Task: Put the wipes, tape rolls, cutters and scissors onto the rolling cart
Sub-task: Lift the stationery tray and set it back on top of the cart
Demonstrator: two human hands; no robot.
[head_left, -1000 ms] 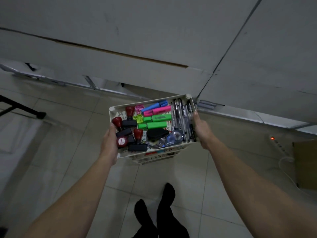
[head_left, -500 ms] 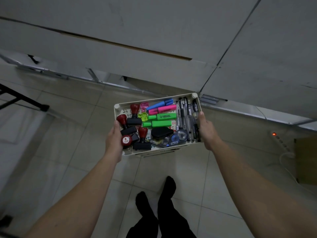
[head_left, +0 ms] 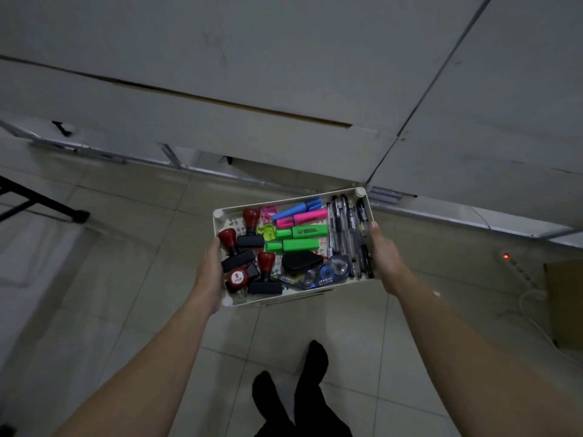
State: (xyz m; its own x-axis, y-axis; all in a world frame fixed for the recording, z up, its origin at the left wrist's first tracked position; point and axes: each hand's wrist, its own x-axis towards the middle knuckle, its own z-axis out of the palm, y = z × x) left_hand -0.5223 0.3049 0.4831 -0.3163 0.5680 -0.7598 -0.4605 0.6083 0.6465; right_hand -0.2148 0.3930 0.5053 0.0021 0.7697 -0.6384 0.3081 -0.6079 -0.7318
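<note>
The white rolling cart (head_left: 285, 300) stands on the tiled floor below me, seen from above. Its top tray holds red-handled stamps (head_left: 250, 219), green, pink and blue highlighters (head_left: 298, 231), several black pens (head_left: 348, 234), a black holder (head_left: 299, 261) and correction tape dispensers (head_left: 334, 268). My left hand (head_left: 209, 272) grips the tray's left rim. My right hand (head_left: 383, 252) grips its right rim. No wipes, tape rolls, cutters or scissors show in view.
Grey table tops (head_left: 284, 74) span the upper view, their metal frame just beyond the cart. A black stand leg (head_left: 41, 206) lies at the left. A power strip (head_left: 520, 271) with a red light and a cardboard box (head_left: 566, 304) sit at right. My feet (head_left: 303, 392) are below.
The cart with both hands on it has shifted to the right and slightly toward the tables' edge in view; my feet moved along with it.
</note>
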